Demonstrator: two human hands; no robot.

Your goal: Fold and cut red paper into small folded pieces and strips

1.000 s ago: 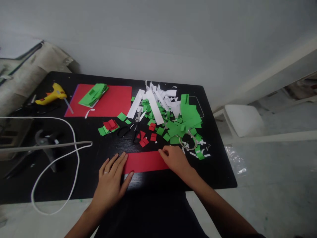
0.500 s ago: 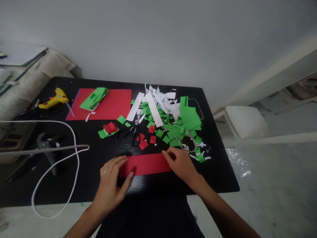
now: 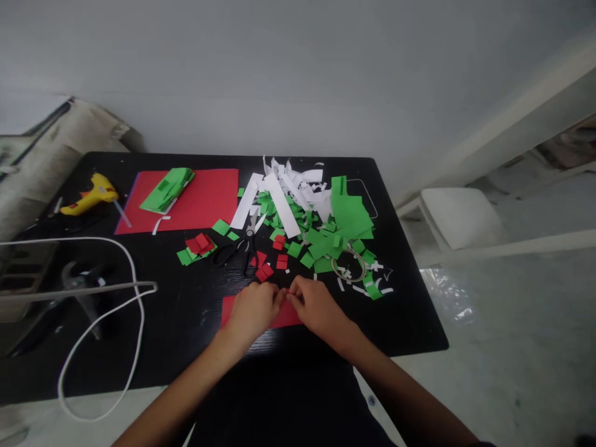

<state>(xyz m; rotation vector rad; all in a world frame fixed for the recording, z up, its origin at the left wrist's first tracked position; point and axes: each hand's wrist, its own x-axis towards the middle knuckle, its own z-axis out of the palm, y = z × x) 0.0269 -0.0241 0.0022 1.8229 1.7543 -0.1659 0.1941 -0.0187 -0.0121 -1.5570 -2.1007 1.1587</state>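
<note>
A red paper strip [image 3: 228,307] lies on the black table [image 3: 186,323] near its front edge. My left hand [image 3: 254,308] and my right hand [image 3: 315,307] meet over its middle, fingers pinched together on the red paper where the fingertips touch. Most of the strip is hidden under my hands. Just beyond them lie small red squares [image 3: 263,272] and black scissors [image 3: 239,247].
A heap of green and white paper scraps [image 3: 316,214] covers the table's far middle, with a tape ring [image 3: 349,267]. A red sheet [image 3: 195,198] bearing green pieces, a yellow glue gun [image 3: 90,194], pliers [image 3: 79,288] and a white cord [image 3: 133,304] lie left. A white stool [image 3: 459,217] stands right.
Both hands have come together from the ends of the red strip to its middle, and the strip looks shorter, as if folded. The view has shifted slightly.
</note>
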